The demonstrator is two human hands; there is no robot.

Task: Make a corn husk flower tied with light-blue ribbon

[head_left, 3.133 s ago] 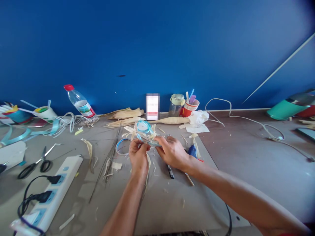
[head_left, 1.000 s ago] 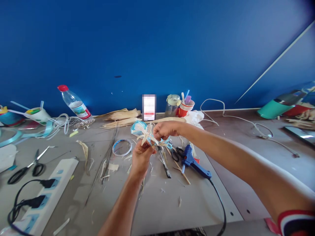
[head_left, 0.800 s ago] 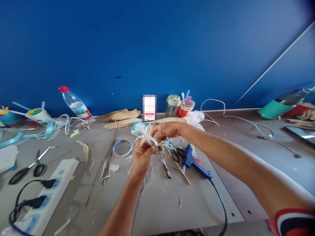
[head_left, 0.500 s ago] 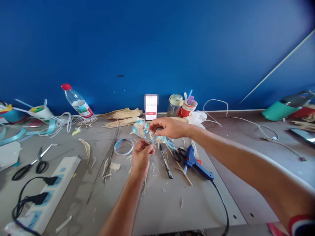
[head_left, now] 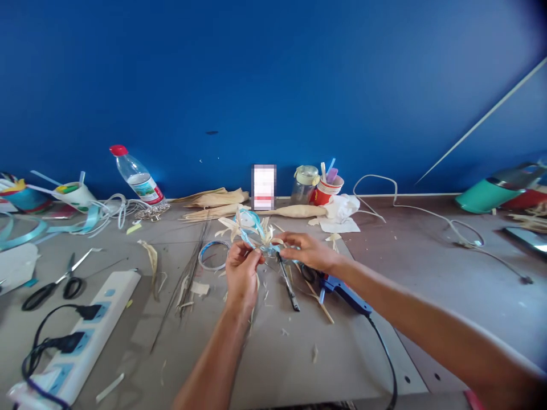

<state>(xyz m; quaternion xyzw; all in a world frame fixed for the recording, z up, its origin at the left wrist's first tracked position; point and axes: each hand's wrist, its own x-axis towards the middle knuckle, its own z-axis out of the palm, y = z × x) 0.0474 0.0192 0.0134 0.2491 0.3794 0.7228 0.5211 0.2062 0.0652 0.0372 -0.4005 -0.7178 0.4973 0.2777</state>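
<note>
Slightly left of the middle, my left hand (head_left: 244,267) is closed in a pinch on a light blue ribbon (head_left: 247,239) at the base of cream husk flowers (head_left: 233,226). To its right, my right hand (head_left: 311,250) has its fingers bent together at another stretch of the blue ribbon, beside the petals. Its fingertips partly cover that ribbon. Behind the flowers lies a white and light blue roll (head_left: 245,218), partly hidden. A black pen-like tool (head_left: 289,285) lies below the hands. The blue glue gun (head_left: 348,295) is partly covered by my right forearm.
Scissors (head_left: 55,287) and a power strip (head_left: 100,319) lie at left, with thin wires (head_left: 188,273) and a tape roll (head_left: 213,255) nearer the middle. A phone (head_left: 264,188), a jar (head_left: 305,183), a red cup (head_left: 328,189) and a tilted bottle (head_left: 139,176) stand along the blue wall.
My right hand has moved right and down, away from my left hand, uncovering the husk flowers and ribbon. My left hand keeps its pinch, shifted slightly left.
</note>
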